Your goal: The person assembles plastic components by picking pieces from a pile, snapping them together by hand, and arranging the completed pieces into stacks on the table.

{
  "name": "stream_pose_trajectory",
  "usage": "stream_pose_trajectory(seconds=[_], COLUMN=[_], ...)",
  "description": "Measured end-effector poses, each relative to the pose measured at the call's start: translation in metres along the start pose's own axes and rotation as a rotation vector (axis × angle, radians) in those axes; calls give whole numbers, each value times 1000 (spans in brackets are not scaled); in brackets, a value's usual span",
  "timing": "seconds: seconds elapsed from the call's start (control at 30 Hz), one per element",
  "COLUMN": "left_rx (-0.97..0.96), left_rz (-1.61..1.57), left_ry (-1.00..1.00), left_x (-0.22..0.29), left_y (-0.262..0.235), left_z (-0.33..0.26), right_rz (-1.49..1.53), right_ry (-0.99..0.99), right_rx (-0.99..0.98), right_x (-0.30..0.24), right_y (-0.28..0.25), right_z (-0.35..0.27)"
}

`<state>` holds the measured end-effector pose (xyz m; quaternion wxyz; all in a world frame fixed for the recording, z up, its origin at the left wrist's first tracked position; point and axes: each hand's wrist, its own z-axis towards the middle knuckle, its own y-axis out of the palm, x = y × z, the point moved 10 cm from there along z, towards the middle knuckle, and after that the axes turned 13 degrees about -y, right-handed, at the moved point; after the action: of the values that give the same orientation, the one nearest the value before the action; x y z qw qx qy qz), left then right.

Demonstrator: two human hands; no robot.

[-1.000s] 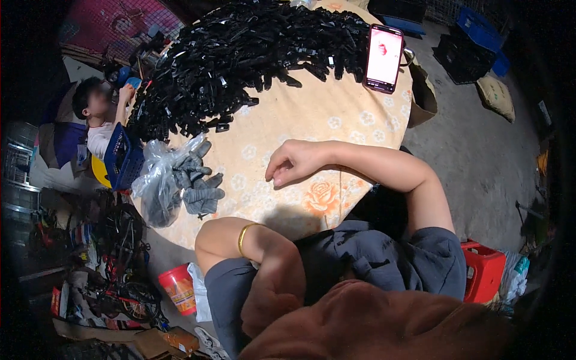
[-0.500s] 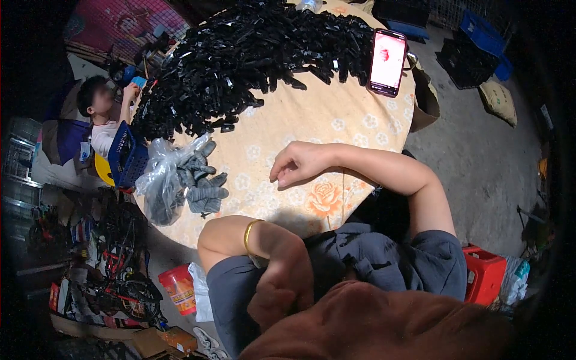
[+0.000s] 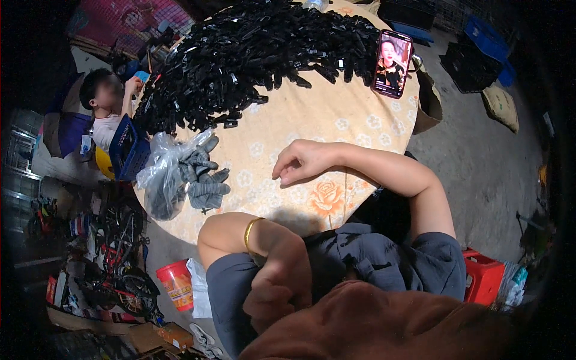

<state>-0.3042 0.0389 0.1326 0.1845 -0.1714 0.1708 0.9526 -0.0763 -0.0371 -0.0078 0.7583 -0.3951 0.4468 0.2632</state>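
Note:
My right hand (image 3: pixel 302 161) rests on the round table (image 3: pixel 360 120), which is covered with a pale yellow flowered cloth; its fingers are loosely curled and hold nothing. My left hand (image 3: pixel 278 293), with a gold bangle at the wrist, is bent back toward my head as a loose fist, and no object shows in it. A big heap of black plastic parts (image 3: pixel 252 54) fills the far half of the table. Grey gloves (image 3: pixel 207 180) lie beside a clear plastic bag (image 3: pixel 162 174) at the table's left edge.
A phone with a lit screen (image 3: pixel 393 63) stands propped at the table's far right. A child (image 3: pixel 105 105) sits at the far left by a blue crate (image 3: pixel 129 150). A red bucket (image 3: pixel 177 285), a bicycle (image 3: pixel 123 258) and a red stool (image 3: pixel 483 276) stand on the floor.
My right hand has stayed on the cloth with its fingers curling slightly. My left arm has barely moved; the view has shifted a little.

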Motion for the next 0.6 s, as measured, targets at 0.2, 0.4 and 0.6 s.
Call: stream_pose_trajectory(seconds=[0.2,0.4,0.6], left_rx=[39,-14,-17], left_rz=[-42,-11,24], left_ry=[-14,-23,-24], left_x=[-5,-8,-11], left_y=[0,6,9], left_z=[-1,4,6], right_rz=[-12,-27,-7], right_ry=[-8,-27,-32], right_rx=[6,-16,6], right_x=[3,1,1], right_y=[-2,0,-3], right_z=[-2,1,-1])
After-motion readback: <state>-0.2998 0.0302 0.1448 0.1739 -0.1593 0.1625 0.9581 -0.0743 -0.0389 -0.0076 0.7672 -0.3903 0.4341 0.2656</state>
